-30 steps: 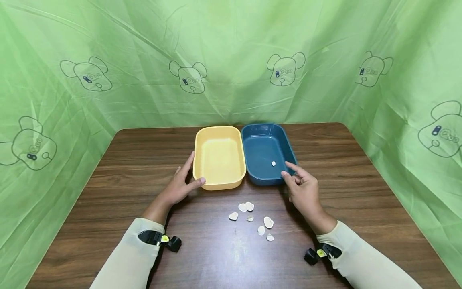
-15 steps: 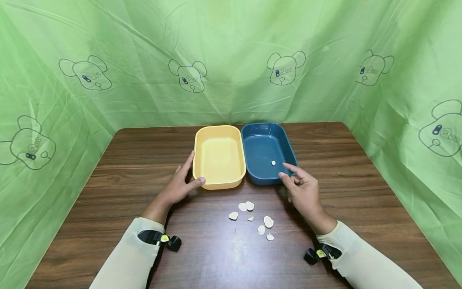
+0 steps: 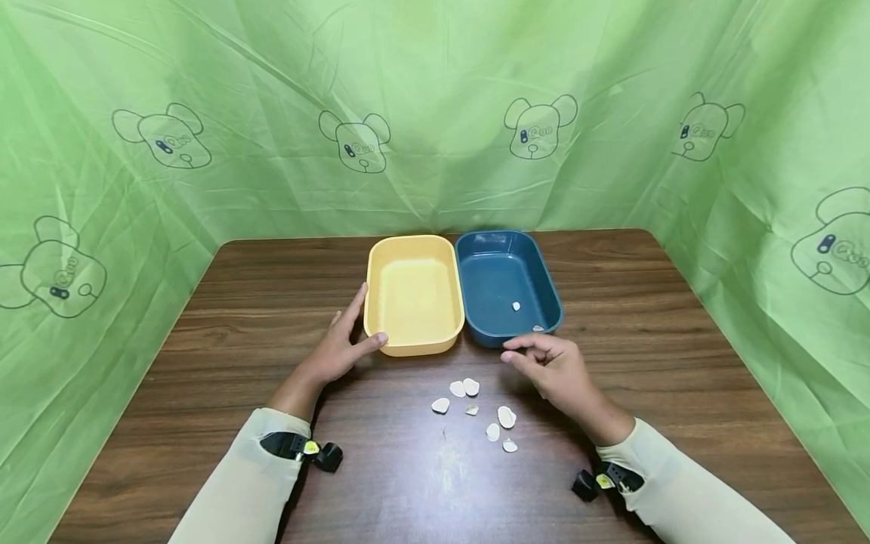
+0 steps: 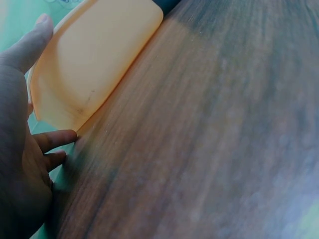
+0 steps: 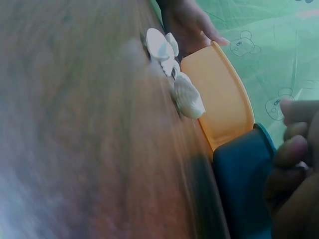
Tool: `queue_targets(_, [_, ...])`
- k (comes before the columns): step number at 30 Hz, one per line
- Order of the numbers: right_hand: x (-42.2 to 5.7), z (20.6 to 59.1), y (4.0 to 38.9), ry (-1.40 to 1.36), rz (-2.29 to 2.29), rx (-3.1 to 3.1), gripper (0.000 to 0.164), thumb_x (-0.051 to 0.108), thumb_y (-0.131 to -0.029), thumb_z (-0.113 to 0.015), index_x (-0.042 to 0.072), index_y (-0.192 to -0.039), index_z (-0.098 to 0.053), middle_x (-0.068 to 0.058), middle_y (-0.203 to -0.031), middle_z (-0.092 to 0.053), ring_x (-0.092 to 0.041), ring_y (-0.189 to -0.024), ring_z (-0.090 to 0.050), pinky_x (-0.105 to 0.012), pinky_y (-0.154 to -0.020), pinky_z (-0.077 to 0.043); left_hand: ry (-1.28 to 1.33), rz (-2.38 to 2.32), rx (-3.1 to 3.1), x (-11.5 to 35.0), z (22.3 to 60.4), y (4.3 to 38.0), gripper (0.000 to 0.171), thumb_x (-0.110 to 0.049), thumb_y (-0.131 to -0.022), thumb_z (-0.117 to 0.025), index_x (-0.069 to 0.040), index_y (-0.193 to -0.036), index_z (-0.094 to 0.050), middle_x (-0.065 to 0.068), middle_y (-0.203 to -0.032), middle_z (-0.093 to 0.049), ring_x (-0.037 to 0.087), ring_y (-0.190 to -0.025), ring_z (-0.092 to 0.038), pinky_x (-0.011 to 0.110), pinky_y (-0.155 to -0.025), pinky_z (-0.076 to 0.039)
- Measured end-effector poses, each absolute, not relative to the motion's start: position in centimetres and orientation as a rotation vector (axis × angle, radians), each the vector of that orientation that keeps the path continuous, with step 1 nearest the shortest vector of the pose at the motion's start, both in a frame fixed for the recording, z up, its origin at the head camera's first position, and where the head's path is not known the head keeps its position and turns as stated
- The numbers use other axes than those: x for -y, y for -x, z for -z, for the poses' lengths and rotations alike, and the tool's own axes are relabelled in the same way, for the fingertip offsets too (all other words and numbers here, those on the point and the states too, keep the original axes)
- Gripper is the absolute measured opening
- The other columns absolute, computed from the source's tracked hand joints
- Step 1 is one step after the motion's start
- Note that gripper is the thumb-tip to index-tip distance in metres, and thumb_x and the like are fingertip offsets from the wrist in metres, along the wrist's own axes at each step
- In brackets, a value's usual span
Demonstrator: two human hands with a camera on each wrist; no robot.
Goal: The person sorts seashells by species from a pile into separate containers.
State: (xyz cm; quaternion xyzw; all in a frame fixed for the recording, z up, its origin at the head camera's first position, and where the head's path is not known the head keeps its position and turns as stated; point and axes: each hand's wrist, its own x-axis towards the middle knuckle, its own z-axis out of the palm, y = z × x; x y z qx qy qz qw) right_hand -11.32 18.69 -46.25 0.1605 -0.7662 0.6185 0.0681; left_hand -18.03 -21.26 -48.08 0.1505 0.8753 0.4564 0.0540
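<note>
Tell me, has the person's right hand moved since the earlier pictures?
Yes. Judged against the blue tray in the head view, the right hand has shifted left and backward, away from the tray's far end.

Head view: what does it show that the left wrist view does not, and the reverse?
Only the head view: the shells, the right hand, the inside of the blue tray.
Only the left wrist view: two lower fingertips of the left hand near the yellow tray bottom.
Both: the left hand, yellow tray, table, green cloth and some of the blue tray.
</note>
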Motion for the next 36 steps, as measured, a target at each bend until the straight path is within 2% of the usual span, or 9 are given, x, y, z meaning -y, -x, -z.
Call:
queue_targets(2, [-18.7,46.4,11.3,-0.576,-1.848,2.353,0.008,-0.005,-0.094,-0.081,-0.004,-0.102,-0.081,0.002,-0.058,-0.056,0.001,-0.043,-0.044,-0.023,-0.035,-0.036,-0.458,-1.39,-2.66,21.3,48.1,18.1,0.102,-0.045,-0.103,-0.072,-0.035,-0.177,-0.002,0.007,-0.185,-0.014,0.042,-0.172,-0.007,0.069,-0.136,0.007])
queue_targets(4, [-18.7,46.6,11.3,-0.663,-1.853,2.375,0.007,-0.005,-0.095,-0.08,-0.003,-0.101,-0.081,-0.005,-0.065,-0.062,-0.008,-0.043,-0.051,-0.026,-0.037,-0.044,-0.459,-1.392,-2.659,21.3,48.1,18.1,0.103,-0.045,-0.103,-0.072,-0.035,-0.178,-0.002,0.007,-0.185,-0.014,0.042,-0.172,-0.007,0.069,-0.136,0.007])
queue_targets(8, [-18.7,47.1,11.6,-0.838,-1.809,2.37,0.008,-0.007,-0.092,-0.082,-0.002,-0.099,-0.083,-0.008,-0.081,-0.073,-0.013,-0.063,-0.065,-0.027,-0.056,-0.056,-0.461,-1.384,-2.663,21.3,48.2,18.2,0.103,-0.046,-0.103,-0.072,-0.035,-0.177,-0.002,0.007,-0.185,-0.014,0.042,-0.172,-0.007,0.069,-0.136,0.007])
queue_targets(12, [-18.4,47.4,11.7,-0.964,-1.729,2.371,0.01,-0.006,-0.089,-0.086,0.001,-0.097,-0.084,-0.005,-0.089,-0.077,-0.009,-0.084,-0.067,-0.024,-0.074,-0.056,-0.461,-1.381,-2.664,21.3,48.3,18.2,0.102,-0.046,-0.103,-0.071,-0.036,-0.177,-0.001,0.006,-0.185,-0.014,0.042,-0.172,-0.007,0.069,-0.136,0.007])
queue_targets(17, [-18.0,47.7,11.4,-1.057,-1.65,2.395,0.016,-0.003,-0.087,-0.088,0.001,-0.102,-0.083,-0.012,-0.104,-0.076,-0.019,-0.103,-0.067,-0.02,-0.095,-0.053,-0.468,-1.389,-2.666,21.3,48.3,18.1,0.102,-0.046,-0.103,-0.072,-0.036,-0.177,-0.002,0.007,-0.185,-0.014,0.042,-0.172,-0.009,0.069,-0.135,0.007])
queue_targets(22, [-17.6,47.8,11.0,-1.089,-1.659,2.443,0.02,-0.001,-0.088,-0.089,0.002,-0.107,-0.083,-0.019,-0.117,-0.076,-0.029,-0.12,-0.067,-0.016,-0.113,-0.045,-0.473,-1.39,-2.661,21.3,48.3,18.1,0.103,-0.045,-0.103,-0.072,-0.035,-0.177,-0.001,0.008,-0.185,-0.015,0.041,-0.172,-0.009,0.069,-0.135,0.007])
queue_targets(28, [-17.2,48.0,10.7,-1.082,-1.645,2.522,0.022,0.006,-0.088,-0.091,0.007,-0.108,-0.084,-0.017,-0.124,-0.076,-0.036,-0.13,-0.062,-0.018,-0.12,-0.039,-0.481,-1.397,-2.661,21.3,48.2,18.2,0.102,-0.045,-0.103,-0.071,-0.035,-0.177,-0.001,0.008,-0.184,-0.016,0.041,-0.172,-0.009,0.07,-0.135,0.007])
queue_targets(36, [-17.1,48.1,10.6,-1.049,-1.629,2.622,0.029,0.01,-0.088,-0.092,0.011,-0.116,-0.084,-0.019,-0.138,-0.07,-0.037,-0.135,-0.06,-0.016,-0.118,-0.04,-0.472,-1.4,-2.662,21.3,48.1,18.2,0.103,-0.045,-0.103,-0.071,-0.034,-0.178,-0.002,0.008,-0.184,-0.016,0.043,-0.171,-0.009,0.07,-0.135,0.007])
